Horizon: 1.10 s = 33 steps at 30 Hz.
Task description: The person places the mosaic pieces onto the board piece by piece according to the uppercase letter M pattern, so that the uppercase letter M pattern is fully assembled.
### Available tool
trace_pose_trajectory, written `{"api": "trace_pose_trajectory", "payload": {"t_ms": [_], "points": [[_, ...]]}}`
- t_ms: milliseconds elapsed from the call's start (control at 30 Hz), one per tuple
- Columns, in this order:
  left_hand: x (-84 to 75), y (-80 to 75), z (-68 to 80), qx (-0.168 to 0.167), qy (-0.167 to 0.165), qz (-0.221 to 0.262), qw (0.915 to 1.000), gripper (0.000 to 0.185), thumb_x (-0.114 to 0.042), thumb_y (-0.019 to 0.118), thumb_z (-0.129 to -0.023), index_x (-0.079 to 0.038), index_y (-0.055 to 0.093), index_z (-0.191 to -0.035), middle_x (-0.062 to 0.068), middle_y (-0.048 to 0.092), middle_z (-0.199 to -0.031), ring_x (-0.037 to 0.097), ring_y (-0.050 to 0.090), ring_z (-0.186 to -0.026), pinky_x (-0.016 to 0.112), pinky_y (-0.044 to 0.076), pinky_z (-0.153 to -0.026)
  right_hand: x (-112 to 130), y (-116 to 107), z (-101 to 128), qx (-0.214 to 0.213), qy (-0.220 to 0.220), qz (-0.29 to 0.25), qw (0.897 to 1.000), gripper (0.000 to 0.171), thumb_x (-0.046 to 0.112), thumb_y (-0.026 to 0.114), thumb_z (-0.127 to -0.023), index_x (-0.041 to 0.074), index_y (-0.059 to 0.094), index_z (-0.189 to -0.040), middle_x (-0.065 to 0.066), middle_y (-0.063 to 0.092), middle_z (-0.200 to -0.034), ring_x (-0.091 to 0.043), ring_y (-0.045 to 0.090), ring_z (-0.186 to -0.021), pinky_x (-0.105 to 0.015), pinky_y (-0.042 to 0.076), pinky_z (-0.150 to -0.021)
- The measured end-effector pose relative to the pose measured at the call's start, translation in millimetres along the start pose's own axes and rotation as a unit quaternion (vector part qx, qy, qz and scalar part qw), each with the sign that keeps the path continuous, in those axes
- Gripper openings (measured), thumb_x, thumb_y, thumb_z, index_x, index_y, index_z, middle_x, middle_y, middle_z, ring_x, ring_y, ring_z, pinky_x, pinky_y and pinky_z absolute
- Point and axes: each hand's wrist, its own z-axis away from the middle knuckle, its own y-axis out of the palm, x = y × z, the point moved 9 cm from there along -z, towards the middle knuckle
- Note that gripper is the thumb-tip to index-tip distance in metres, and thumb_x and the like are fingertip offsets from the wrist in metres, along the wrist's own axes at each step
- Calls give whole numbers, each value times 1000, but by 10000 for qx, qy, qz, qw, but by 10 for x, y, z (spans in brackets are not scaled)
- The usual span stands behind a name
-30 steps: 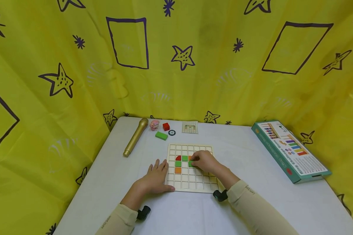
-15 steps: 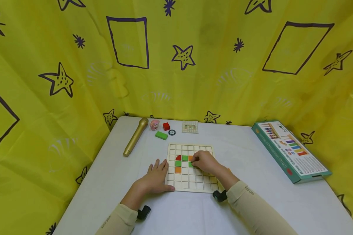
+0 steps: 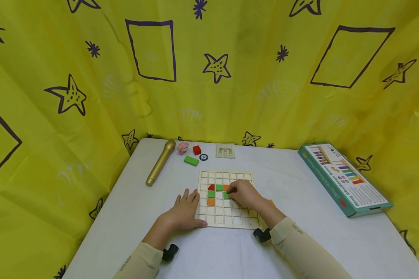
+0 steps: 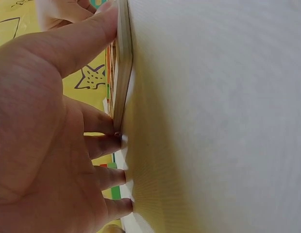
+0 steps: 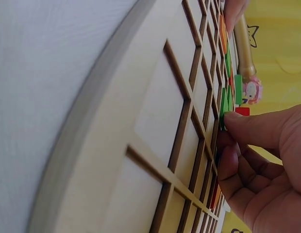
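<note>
A pale wooden grid board (image 3: 228, 221) lies on the white table. Set in its squares are a red rounded tile (image 3: 211, 187), two green tiles (image 3: 219, 187) and an orange tile (image 3: 211, 202) near the left. My right hand (image 3: 245, 192) is over the board and pinches another green tile (image 5: 223, 109) between thumb and fingers, beside a second orange tile (image 3: 225, 187) that it partly covers. My left hand (image 3: 184, 212) rests with spread fingers along the board's left side, its thumb (image 4: 85, 41) against the near corner.
Beyond the board lie a gold microphone (image 3: 160, 163), pink figure (image 3: 182, 148), red cube (image 3: 196, 150), green block (image 3: 191, 161), dark round disc (image 3: 203, 157) and pattern card (image 3: 225, 150). A game box (image 3: 345, 180) stands right. An orange piece (image 3: 272, 202) shows behind my right wrist.
Almost nothing differs. My right hand stays at the same green tile with only a slight shift, and my left hand keeps its place on the board's edge.
</note>
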Motion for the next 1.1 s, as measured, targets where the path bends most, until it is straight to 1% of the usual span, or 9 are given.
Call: {"api": "trace_pose_trajectory", "payload": {"t_ms": [167, 333, 400, 600, 800, 900, 1100], "points": [[-4, 1, 2, -11, 28, 5, 10000, 109, -63, 73, -81, 2, 28, -157, 16, 21, -165, 42, 8, -152, 59, 12, -119, 2, -27, 35, -74, -75, -146, 9998, 7, 6, 78, -88, 12, 75, -89, 5, 68, -87, -12, 62, -82, -36, 54, -79], [-4, 8, -3, -15, 61, 0, 10000, 109, -63, 73, -82, 2, 28, -157, 17, 21, -165, 43, 8, -152, 60, 12, -119, -23, -64, 72, -98, -134, -367, 9992, 5, 8, 76, -89, 13, 75, -91, 5, 67, -91, -12, 60, -82, -35, 53, -77], [-3, 3, -10, -34, 65, -30, 10000, 109, -63, 73, -82, 2, 28, -156, 17, 22, -165, 43, 8, -152, 60, 13, -119, -53, -85, 83, -100, -86, -443, 9989, 4, 10, 76, -89, 13, 76, -92, 5, 66, -92, -13, 59, -82, -35, 52, -76], [0, -7, -19, -55, 43, -69, 10000, 109, -62, 73, -81, 2, 28, -157, 17, 22, -165, 42, 9, -152, 60, 13, -119, -148, -160, 110, -130, 89, -414, 9990, 4, 14, 76, -91, 15, 76, -95, 6, 66, -90, -15, 57, -82, -35, 50, -76], [4, -10, -13, -61, 33, -62, 10000, 109, -62, 74, -81, 1, 28, -157, 17, 22, -165, 43, 9, -152, 60, 13, -119, -216, -229, 166, -246, 271, -490, 9981, 4, 14, 76, -90, 14, 75, -95, 3, 67, -96, -17, 59, -86, -35, 51, -77], [7, -6, -14, -52, 21, -98, 9999, 109, -63, 73, -81, 1, 27, -157, 16, 22, -165, 42, 8, -152, 60, 13, -119, -258, -259, 197, -274, 335, -489, 9979, 5, 13, 76, -90, 12, 75, -95, 1, 67, -96, -18, 59, -85, -34, 52, -74], [0, -10, -10, -63, 61, -58, 9999, 109, -62, 73, -81, 2, 28, -157, 17, 22, -165, 43, 9, -152, 60, 13, -119, -316, -320, 282, -228, 516, -763, 9955, 6, 13, 75, -91, 10, 73, -95, -2, 66, -92, -20, 57, -78, -31, 50, -64]]}}
